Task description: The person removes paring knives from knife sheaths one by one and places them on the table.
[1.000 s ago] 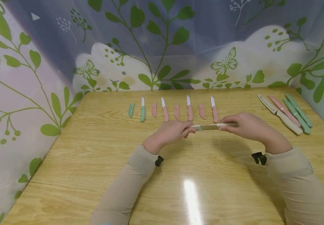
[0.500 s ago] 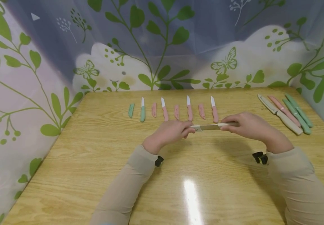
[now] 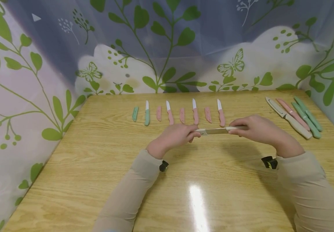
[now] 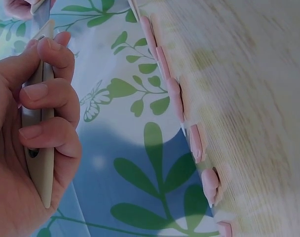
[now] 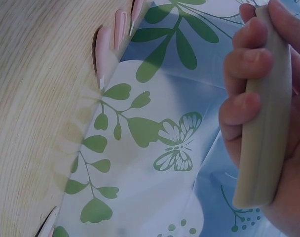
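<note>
Above the table, a beige knife (image 3: 217,131) is stretched level between both hands, a length of bare metal blade showing. My right hand (image 3: 257,130) grips its handle; the right wrist view shows several fingers curled round that beige handle (image 5: 266,133). At the blade's other end, my left hand (image 3: 172,137) holds the cream sheath (image 3: 203,132), which still covers the tip. Fingers wrap this slotted sheath (image 4: 39,182) in the left wrist view. Behind the hands lie a row of pink knives (image 3: 221,117), a green knife (image 3: 147,116) and loose sheaths (image 3: 208,115).
At the table's right side lies a group of sheathed knives: a beige one (image 3: 296,125), a pink one (image 3: 294,114) and green ones (image 3: 309,117). A leaf-patterned curtain (image 3: 167,64) hangs behind the wooden table (image 3: 97,180) and along its left side.
My right hand has shifted slightly to the right with the handle, and a little more blade shows out of the sheath. The left hand is almost still.
</note>
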